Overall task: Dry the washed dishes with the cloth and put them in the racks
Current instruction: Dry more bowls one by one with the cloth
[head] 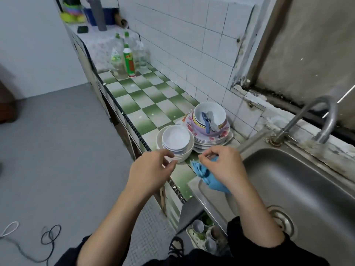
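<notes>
Both extended forward, left grip [149, 169] apart near bowls [175, 138], right grip [224, 167] clamping cloth [203, 172]

Steel sink [288, 189] at right, round drain [282, 221] in basin. Curved metal tap [324, 120] behind sink. Green-and-white checked counter [146, 96] runs left of sink. Bottles [128, 60] clustered far along counter from sink. Tray of cups [205, 233] below sink's near-left corner. Black cable [50, 235] coiled on floor, well left of sink.

Glowing under soft, cool, even light; casting faint shadows; glinting mildly off the steel sink [288, 179]; bending lines at the wide-angle edges; blurring slightly throughout.
</notes>
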`<state>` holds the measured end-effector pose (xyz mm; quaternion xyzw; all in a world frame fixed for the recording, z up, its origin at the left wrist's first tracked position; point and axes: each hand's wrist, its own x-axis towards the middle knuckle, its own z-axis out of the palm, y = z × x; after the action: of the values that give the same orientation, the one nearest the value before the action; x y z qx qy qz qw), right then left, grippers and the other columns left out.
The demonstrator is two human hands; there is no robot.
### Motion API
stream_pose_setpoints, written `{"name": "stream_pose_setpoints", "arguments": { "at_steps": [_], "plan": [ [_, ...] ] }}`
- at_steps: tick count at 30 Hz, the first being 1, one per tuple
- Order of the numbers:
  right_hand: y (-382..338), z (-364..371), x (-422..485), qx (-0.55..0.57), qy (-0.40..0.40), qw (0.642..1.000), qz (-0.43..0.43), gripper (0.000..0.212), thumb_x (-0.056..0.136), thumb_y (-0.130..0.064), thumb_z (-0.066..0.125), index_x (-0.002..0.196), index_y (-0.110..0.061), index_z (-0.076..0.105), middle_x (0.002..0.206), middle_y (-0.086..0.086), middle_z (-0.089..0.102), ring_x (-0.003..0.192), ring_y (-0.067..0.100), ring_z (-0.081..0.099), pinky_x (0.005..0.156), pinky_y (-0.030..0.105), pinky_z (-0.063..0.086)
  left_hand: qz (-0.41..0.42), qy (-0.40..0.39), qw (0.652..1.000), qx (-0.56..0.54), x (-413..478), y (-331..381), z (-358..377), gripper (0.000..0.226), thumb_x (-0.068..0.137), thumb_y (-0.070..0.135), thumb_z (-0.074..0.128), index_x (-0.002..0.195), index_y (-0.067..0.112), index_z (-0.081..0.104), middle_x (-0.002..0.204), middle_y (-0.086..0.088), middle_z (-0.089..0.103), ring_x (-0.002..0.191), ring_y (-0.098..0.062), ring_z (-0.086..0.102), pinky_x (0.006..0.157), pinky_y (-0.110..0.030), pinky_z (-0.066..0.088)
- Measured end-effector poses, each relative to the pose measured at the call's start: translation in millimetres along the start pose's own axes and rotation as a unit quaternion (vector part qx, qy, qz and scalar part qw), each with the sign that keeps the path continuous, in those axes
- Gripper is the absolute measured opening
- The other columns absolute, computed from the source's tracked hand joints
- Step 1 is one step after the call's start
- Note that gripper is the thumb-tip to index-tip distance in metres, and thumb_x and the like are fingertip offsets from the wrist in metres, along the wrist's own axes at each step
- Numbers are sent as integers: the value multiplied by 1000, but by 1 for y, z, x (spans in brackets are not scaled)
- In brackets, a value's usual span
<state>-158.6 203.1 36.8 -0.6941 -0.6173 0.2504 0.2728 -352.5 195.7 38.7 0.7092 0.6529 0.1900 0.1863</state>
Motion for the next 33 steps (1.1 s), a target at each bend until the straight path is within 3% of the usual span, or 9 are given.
{"name": "stream_pose_setpoints", "arguments": {
  "at_steps": [6, 12, 18, 24, 28, 33],
  "plan": [
    [2, 31, 70, 14, -63, 998, 10, 6, 83, -24, 71, 87, -29, 73, 74, -17, 63, 80, 7, 62, 73, 25, 50, 2, -55, 998, 40, 87, -25, 30, 26, 95, 34, 54, 119, 29, 64, 107, 13, 71, 101, -9, 63, 82, -32, 54],
    [5, 59, 112, -45, -147, 988, 26, 34, 84, -27, 70, 117, -36, 67, 116, -10, 68, 104, 13, 61, 87, 30, 51, 19, -134, 986, 98, 143, -42, 62, 35, 95, 31, 56, 129, 27, 59, 130, 8, 62, 118, -14, 56, 95, -30, 46],
    [8, 82, 146, -100, -214, 972, 17, 46, 88, -29, 68, 132, -33, 58, 138, -7, 57, 121, 19, 55, 97, 36, 46, 75, -216, 957, 179, 172, -59, 81, 47, 94, 45, 55, 136, 25, 53, 141, 2, 54, 132, -17, 44, 113, -32, 25],
    [15, 100, 164, -203, -270, 941, 25, 49, 88, -33, 67, 136, -31, 55, 132, 0, 61, 116, 24, 58, 89, 33, 46, 100, -289, 924, 228, 186, -67, 93, 42, 97, 33, 49, 139, 25, 51, 145, -1, 49, 144, -13, 30, 119, -45, -9],
    [18, 110, 164, -215, -268, 939, 32, 34, 87, -34, 68, 121, -31, 68, 116, 2, 70, 103, 24, 64, 81, 32, 49, 83, -292, 928, 215, 191, -66, 95, 37, 97, 25, 42, 131, 27, 58, 133, 2, 58, 134, -15, 44, 117, -48, -13],
    [17, 118, 159, -208, -225, 951, 38, 20, 86, -36, 69, 103, -28, 75, 99, 1, 72, 91, 22, 65, 69, 28, 46, 99, -291, 920, 244, 195, -63, 94, 34, 97, 37, 46, 120, 22, 66, 116, 2, 67, 118, -18, 56, 116, -47, -14]
  ]
}}
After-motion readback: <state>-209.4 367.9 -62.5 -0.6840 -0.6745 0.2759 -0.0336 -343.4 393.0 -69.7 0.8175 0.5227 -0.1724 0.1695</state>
